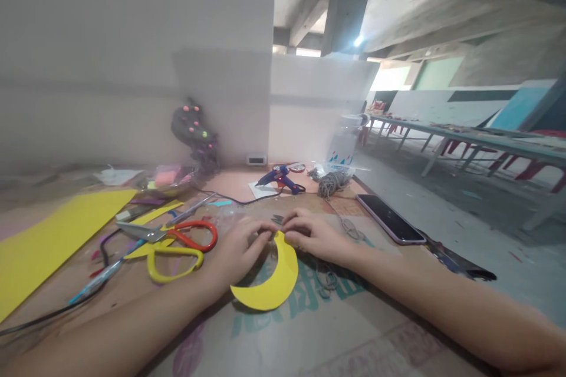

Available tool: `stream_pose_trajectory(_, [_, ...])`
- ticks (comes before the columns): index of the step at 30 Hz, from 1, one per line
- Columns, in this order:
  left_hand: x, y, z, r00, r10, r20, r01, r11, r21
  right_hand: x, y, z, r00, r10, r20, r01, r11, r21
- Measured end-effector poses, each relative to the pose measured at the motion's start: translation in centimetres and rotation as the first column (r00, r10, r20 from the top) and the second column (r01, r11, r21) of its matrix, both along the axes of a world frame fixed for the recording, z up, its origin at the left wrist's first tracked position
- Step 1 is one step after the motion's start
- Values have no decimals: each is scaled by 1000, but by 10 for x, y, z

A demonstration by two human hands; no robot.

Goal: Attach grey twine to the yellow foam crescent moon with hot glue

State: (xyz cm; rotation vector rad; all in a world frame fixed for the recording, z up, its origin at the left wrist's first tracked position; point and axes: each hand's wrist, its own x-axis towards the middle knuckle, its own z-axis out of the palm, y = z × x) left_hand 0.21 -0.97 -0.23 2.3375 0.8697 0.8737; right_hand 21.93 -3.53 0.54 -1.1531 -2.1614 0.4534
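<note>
Head view: over a printed cardboard work surface (265, 347), a yellow crescent-shaped paper cutout (287, 274) is held at its upper tip, presumably so its broad body stays uncovered. The tip is pinched by the nearly closed fingers of the right hand (315, 237); the left hand (244, 247) is curled just beside it, its grip impossible to tell. The left side is crowded by metal scissors with red and yellow handles (201, 237); a blue glue gun (280, 179) and grey yarn bundle (333, 184) are set beyond.
</note>
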Motion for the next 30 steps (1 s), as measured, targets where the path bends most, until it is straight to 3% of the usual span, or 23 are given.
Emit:
stream_pose_trajectory(3, [1, -1, -1, 1000, 7, 29, -7, 1000, -21, -2, -1, 0, 999, 8, -42, -10, 999, -54])
stream_pose_trajectory(10, [2, 3, -3, 976, 174, 133, -145, 968, -205, 1, 3, -4, 992, -54, -112, 45, 996, -79])
stream_pose_trajectory(21, [2, 10, -14, 975, 113, 190, -39, 934, -354, 2, 6, -8, 990, -62, -125, 51, 995, -91])
stream_pose_trajectory(26, [3, 8, -10, 969, 84, 233, -1, 942, -337, 1, 3, -5, 993, -46, -108, 38, 997, -73])
stream_pose_trajectory(30, [4, 4, -4, 984, 50, 169, 0, 958, -286, 0, 3, -5, 995, -39, -89, 35, 998, -50])
